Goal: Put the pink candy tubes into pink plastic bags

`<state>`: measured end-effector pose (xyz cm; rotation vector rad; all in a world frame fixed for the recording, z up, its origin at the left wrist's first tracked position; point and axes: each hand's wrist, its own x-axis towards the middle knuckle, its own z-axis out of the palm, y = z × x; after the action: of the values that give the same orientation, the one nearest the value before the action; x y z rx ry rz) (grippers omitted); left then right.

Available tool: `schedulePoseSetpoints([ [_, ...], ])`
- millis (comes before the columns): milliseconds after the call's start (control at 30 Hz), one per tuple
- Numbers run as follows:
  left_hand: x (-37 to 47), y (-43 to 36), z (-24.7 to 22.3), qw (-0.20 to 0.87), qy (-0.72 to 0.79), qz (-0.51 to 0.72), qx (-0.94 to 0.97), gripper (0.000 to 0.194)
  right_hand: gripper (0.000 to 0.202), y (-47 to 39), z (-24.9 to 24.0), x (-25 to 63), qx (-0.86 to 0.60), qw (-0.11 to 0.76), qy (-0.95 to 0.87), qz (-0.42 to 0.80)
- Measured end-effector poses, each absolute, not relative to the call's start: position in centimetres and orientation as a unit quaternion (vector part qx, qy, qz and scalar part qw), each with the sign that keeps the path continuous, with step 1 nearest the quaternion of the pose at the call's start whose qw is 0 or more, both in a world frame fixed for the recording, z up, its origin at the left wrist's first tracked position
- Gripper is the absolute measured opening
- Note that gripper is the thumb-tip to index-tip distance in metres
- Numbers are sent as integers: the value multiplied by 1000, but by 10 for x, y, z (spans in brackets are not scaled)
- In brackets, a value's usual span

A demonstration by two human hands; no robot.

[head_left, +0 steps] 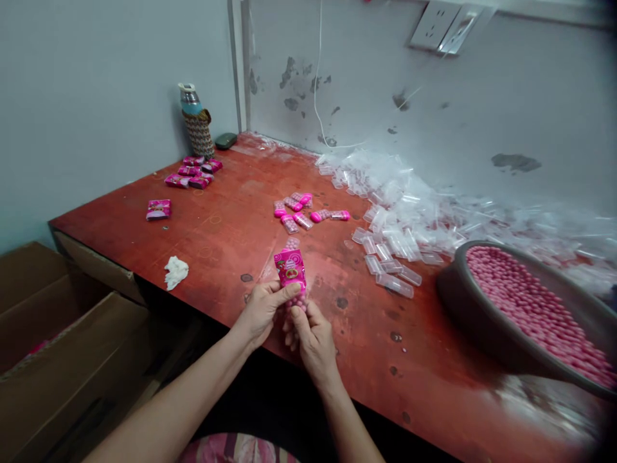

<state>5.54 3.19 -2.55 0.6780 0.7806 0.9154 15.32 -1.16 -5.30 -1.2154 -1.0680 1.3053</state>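
Observation:
My left hand (263, 310) pinches a pink printed packet (290, 265) from its left side, thumb across its lower part. Just below, my right hand (315, 337) has its fingers closed on a clear tube of pink beads (299, 301), right against the packet's lower end. Another bead-filled tube (292, 244) shows just behind the packet's top. Farther back lie several filled tubes with bright pink caps (303, 221). One pink packet (159, 209) lies on the left of the red table, with a group of several more (193, 172) behind it.
A grey basin (456, 283) of pink beads stands at the right. Clear empty tubes (395, 218) are heaped along the wall. Crumpled white tissue (176, 272) lies near the left edge. A bottle in a woven sleeve (198, 132) stands at the back left. Cardboard boxes (96, 347) are below left.

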Motion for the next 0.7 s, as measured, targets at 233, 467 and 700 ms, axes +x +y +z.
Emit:
schedulePoseSetpoints([
  [233, 45, 27, -21, 790, 315, 358, 385, 25, 26, -19, -55, 156, -447, 506, -384, 630],
  [467, 54, 24, -22, 751, 363, 412, 367, 20, 21, -20, -48, 159, -523, 501, -453, 520],
  [700, 53, 23, -18, 739, 376, 415, 374, 24, 26, -16, -63, 159, -378, 550, -286, 688],
])
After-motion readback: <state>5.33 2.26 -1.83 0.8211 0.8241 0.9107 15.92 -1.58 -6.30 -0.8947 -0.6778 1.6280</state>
